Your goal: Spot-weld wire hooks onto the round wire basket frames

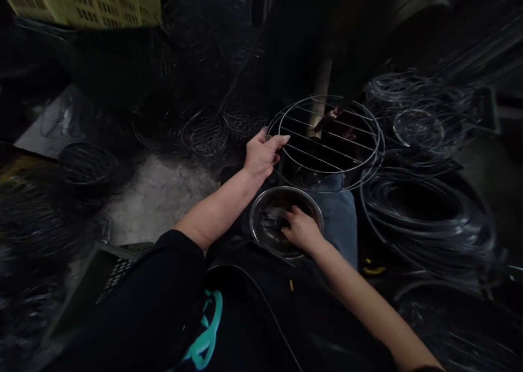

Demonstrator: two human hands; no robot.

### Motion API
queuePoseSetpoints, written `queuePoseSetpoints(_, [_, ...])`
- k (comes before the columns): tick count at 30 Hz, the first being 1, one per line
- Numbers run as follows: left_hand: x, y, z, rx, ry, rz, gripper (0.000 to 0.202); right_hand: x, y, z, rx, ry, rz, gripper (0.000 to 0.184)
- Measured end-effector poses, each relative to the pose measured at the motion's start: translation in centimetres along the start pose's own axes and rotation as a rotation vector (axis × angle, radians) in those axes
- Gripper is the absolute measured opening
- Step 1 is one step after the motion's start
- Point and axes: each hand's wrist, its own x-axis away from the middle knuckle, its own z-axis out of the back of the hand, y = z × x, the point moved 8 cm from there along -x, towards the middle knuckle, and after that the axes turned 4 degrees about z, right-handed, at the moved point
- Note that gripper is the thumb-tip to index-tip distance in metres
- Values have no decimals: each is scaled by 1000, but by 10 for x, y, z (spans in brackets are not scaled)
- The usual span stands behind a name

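Note:
My left hand (pixel 263 154) grips the left rim of a round wire grill rack (pixel 327 140), which lies flat in front of me. My right hand (pixel 301 230) reaches into a shiny metal bowl (pixel 261 208) on my lap, fingers curled down over small dark metal pieces inside; what they pinch is hidden. The bowl sits just below the rack, resting by my blue-jeaned knee (pixel 341 219).
Coils of wire rings (pixel 429 219) pile up at the right. More round wire racks (pixel 204 135) lie on the concrete floor at the left. A dark plastic crate (pixel 102 274) is beside my left arm. A yellow-green crate (pixel 90 1) stands at the back left.

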Motion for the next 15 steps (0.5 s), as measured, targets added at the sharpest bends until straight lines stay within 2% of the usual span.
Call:
queuePoseSetpoints(4, [3, 4, 0, 1, -1, -5, 77, -3, 3, 2, -45, -94, 47, 30])
queuePoseSetpoints(9, [-3, 2, 0, 24, 4, -7, 76, 1, 14, 16, -78, 71, -76, 32])
queuePoseSetpoints(15, [-10, -8, -2, 34, 1, -5, 86, 6, 8, 2, -137, -30, -60, 32])
